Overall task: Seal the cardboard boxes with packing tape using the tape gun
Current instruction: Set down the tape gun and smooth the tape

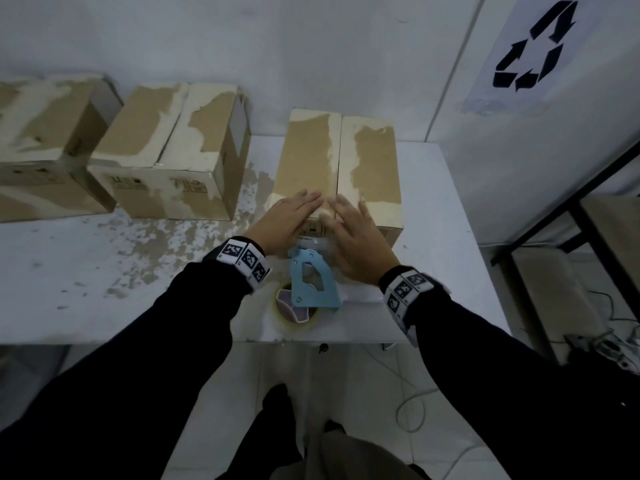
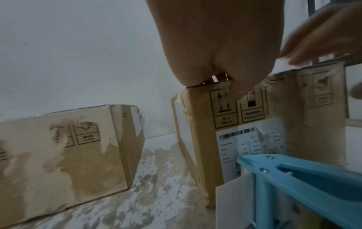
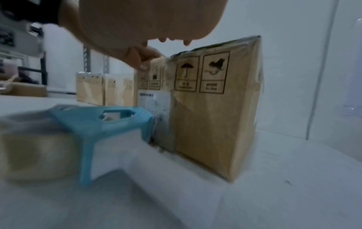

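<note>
A cardboard box (image 1: 372, 161) with closed top flaps stands on the white table (image 1: 436, 216), also seen as the box (image 2: 203, 139) and the box (image 3: 215, 117). My left hand (image 1: 294, 214) lies flat on the near edge of its left flap, fingers straight. My right hand (image 1: 353, 230) lies flat on the near edge by the centre seam, its thumb (image 3: 144, 65) over the front face. A light blue tape gun (image 1: 311, 282) with a roll of clear tape (image 1: 294, 315) lies on the table just in front of the box, held by neither hand; tape gun (image 2: 305, 182), tape gun (image 3: 101, 124).
Two more cardboard boxes (image 1: 173, 150), (image 1: 45, 140) stand along the wall to the left. The tabletop left of the box is worn and flaky. A dark metal shelf frame (image 1: 571, 209) stands to the right, with cables on the floor (image 1: 606, 337).
</note>
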